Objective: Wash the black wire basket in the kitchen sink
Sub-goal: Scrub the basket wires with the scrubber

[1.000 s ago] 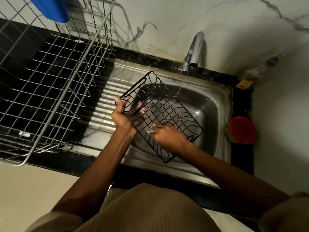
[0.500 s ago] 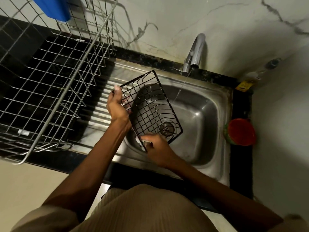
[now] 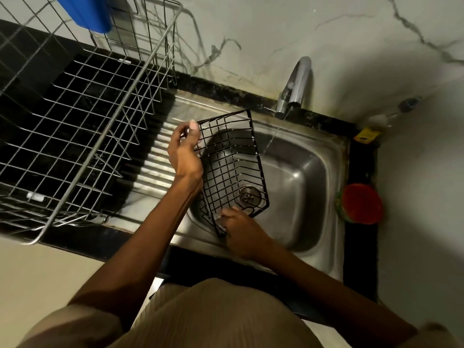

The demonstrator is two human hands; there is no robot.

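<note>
Fingers of both my hands clamped the black wire basket (image 3: 232, 167): left hand (image 3: 184, 149) on its top corner, right hand (image 3: 239, 228) at the bottom, tilted over the sink (image 3: 308, 177). Wet wire could have slipped, missing the tap's stream (image 3: 272, 136).

White marble-look wall (image 3: 288, 26) with grey veins behind, a side wall (image 3: 424, 197) closing the right corner, black stone counter (image 3: 361, 247) around the steel unit, dim warm light with heavy shadow in the corner. Big silver wire dish rack (image 3: 82, 116) on the counter at left, blue item (image 3: 85, 11) hanging at its top edge; red-lidded round container (image 3: 362, 203) on the right ledge, a bottle (image 3: 381, 119) with a yellow label in the back corner. Pale floor (image 3: 50, 280) at lower left
</note>
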